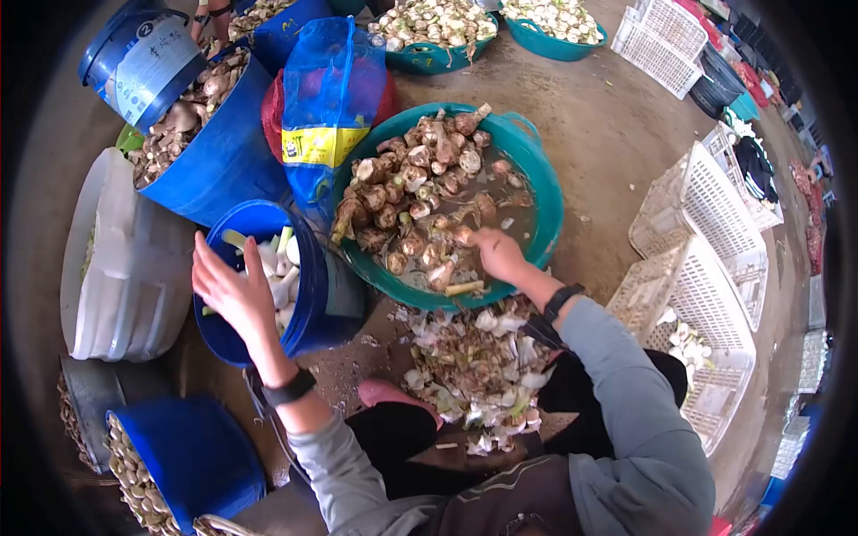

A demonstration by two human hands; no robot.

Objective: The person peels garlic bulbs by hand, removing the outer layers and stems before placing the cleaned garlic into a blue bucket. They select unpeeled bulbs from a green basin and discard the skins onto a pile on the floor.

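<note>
Over the blue bucket (325,308) at the left, my left hand (234,290) is raised with its fingers spread and nothing in it. Peeled white bulbs with pale green stems (284,268) lie inside that bucket. My right hand (497,254) reaches into the green basin (547,192), its fingers bent together at the brown unpeeled bulbs (411,179). What those fingers hold, if anything, is too small to tell. Murky water covers the basin's right part. A cut stem piece (465,288) rests near the basin's front edge.
Peelings (478,366) are heaped between my legs. White crates (706,295) stand at the right, one with peeled bulbs. Blue barrels (219,147) and a white container (134,259) line the left. Another person's hand (210,22) shows at the top left. More filled basins (554,40) stand behind.
</note>
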